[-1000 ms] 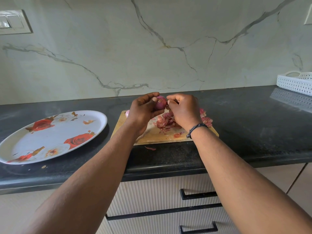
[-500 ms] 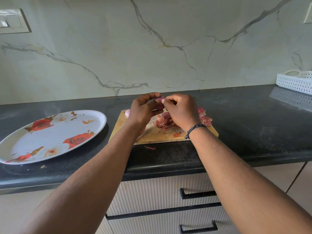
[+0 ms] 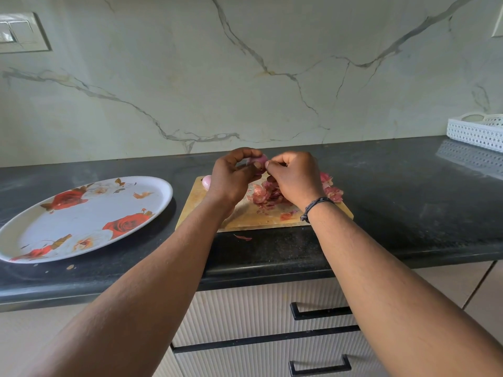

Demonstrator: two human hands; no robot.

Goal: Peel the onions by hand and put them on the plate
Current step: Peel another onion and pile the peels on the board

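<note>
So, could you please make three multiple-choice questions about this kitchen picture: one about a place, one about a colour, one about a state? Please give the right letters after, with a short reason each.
1. Where does the flowered plate lie?
A. To the left of the cutting board
B. On top of the cutting board
C. Inside the white basket

2. What colour is the countertop?
A. White
B. Black
C. Wooden brown

3. What is the state of the onion between the hands?
A. It rests on the plate
B. It lies alone on the counter
C. It is held above the board by the left hand, with the right hand at its skin

Answers:
1 A: the plate sits on the counter left of the board.
2 B: the surface is dark black stone.
3 C: left-hand fingers curl round it, and right-hand fingertips pinch at it.
</note>
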